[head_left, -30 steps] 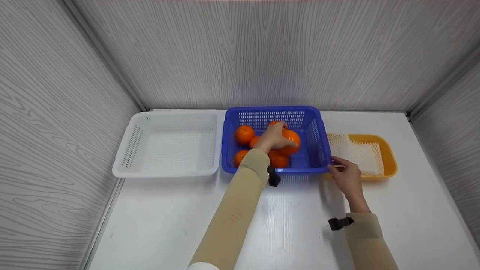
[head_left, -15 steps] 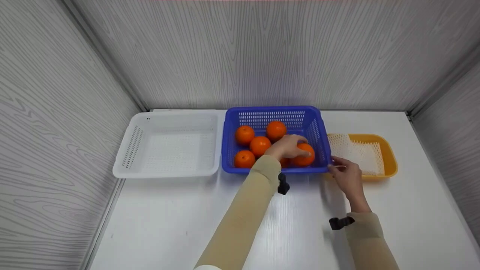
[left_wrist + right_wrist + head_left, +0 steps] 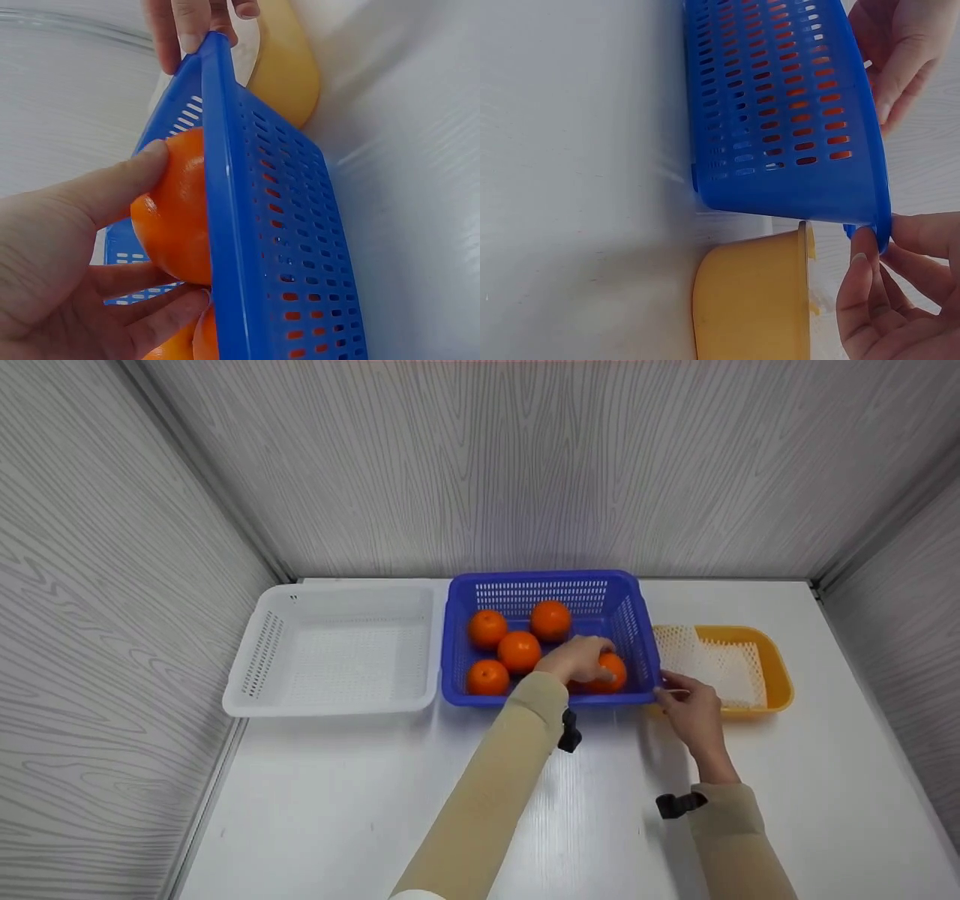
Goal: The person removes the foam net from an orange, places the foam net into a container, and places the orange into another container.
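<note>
My left hand (image 3: 574, 660) is inside the blue basket (image 3: 544, 577), near its front right corner. Its thumb and fingers hold an orange (image 3: 176, 210) against the basket's front wall, as the left wrist view shows. Behind and to the left lie more oranges (image 3: 519, 652); one beneath the hand is mostly hidden in the head view. My right hand (image 3: 694, 716) pinches the basket's front right corner between thumb and fingers, clearly seen in the right wrist view.
A white basket (image 3: 337, 708) stands left of the blue one. On the right, a yellow basket (image 3: 780, 679) holds white foam netting (image 3: 731, 671), and its left part lies behind the blue basket's corner. Wood-grain panels (image 3: 465, 472) enclose the white table (image 3: 315, 795).
My left hand has carried the orange right and toward the front of the blue basket, lower down into the corner. The right hand stays on the rim.
</note>
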`<state>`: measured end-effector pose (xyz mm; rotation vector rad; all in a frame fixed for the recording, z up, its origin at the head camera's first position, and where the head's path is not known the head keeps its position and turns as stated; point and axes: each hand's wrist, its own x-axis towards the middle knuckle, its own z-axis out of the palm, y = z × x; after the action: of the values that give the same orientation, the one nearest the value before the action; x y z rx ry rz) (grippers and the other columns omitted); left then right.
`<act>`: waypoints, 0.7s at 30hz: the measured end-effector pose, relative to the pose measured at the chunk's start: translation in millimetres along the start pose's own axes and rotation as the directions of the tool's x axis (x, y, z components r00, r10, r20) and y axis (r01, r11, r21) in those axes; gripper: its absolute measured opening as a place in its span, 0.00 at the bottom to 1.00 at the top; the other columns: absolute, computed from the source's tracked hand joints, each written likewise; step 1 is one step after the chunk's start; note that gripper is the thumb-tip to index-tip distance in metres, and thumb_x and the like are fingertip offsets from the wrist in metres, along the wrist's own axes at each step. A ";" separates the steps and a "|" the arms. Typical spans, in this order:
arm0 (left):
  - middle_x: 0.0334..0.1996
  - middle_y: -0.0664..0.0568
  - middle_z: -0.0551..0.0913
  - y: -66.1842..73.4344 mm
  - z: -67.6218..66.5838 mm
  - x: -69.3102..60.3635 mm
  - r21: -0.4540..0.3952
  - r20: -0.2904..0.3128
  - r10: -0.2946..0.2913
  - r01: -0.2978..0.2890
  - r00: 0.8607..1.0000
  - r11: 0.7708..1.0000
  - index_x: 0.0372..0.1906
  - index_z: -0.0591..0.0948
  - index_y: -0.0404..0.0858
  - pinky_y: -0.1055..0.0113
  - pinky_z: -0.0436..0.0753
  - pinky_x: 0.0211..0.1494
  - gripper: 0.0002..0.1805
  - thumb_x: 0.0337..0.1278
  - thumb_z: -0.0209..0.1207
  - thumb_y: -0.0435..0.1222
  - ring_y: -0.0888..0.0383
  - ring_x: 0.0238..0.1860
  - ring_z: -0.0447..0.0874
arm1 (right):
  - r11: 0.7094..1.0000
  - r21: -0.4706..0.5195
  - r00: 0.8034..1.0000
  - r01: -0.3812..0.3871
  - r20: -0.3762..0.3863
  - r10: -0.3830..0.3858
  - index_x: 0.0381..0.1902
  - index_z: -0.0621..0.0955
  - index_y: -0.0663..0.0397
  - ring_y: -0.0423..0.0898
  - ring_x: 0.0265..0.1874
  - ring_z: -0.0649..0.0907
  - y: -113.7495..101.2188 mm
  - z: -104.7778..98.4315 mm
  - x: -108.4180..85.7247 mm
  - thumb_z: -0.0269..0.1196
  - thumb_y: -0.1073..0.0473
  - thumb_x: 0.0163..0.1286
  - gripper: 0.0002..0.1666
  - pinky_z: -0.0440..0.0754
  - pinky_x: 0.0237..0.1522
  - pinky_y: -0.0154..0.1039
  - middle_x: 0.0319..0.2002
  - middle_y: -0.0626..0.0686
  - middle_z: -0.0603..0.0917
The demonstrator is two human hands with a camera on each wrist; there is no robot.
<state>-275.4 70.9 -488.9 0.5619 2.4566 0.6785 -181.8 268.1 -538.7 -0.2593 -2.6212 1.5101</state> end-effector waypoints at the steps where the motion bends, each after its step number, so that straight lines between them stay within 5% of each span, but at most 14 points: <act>1: 0.63 0.57 0.75 -0.2 0.6 -0.5 0.007 0.014 0.002 -0.002 1.000 1.000 0.68 0.73 0.49 0.60 0.67 0.68 0.28 0.64 0.62 0.46 0.58 0.60 0.71 | 1.000 -0.001 1.000 -0.001 0.001 0.001 0.58 0.79 0.68 0.46 0.36 0.82 0.1 0.1 -0.2 0.62 0.67 0.69 0.21 0.81 0.30 0.28 0.47 0.67 0.83; 9: 0.66 0.57 0.72 -2.2 0.0 -3.3 0.013 0.101 -0.003 0.002 0.995 1.000 0.69 0.73 0.50 0.59 0.64 0.70 0.28 0.67 0.58 0.51 0.57 0.66 0.67 | 1.000 -0.020 1.000 -0.003 0.013 0.004 0.59 0.78 0.68 0.51 0.38 0.82 0.0 0.1 0.0 0.62 0.66 0.69 0.21 0.80 0.30 0.28 0.48 0.67 0.82; 21: 0.64 0.54 0.75 -20.0 -23.6 -13.3 -0.022 -0.031 0.077 -0.077 0.997 0.997 0.68 0.73 0.46 0.60 0.66 0.68 0.26 0.71 0.52 0.51 0.58 0.64 0.70 | 0.991 -0.116 0.994 0.071 0.088 -0.061 0.62 0.76 0.66 0.59 0.48 0.81 -3.7 -10.7 1.6 0.59 0.58 0.74 0.24 0.78 0.38 0.29 0.51 0.67 0.80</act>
<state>-283.8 40.2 -477.9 0.6446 2.4624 0.7506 -181.8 275.7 -530.0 -0.1198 -2.7600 1.3763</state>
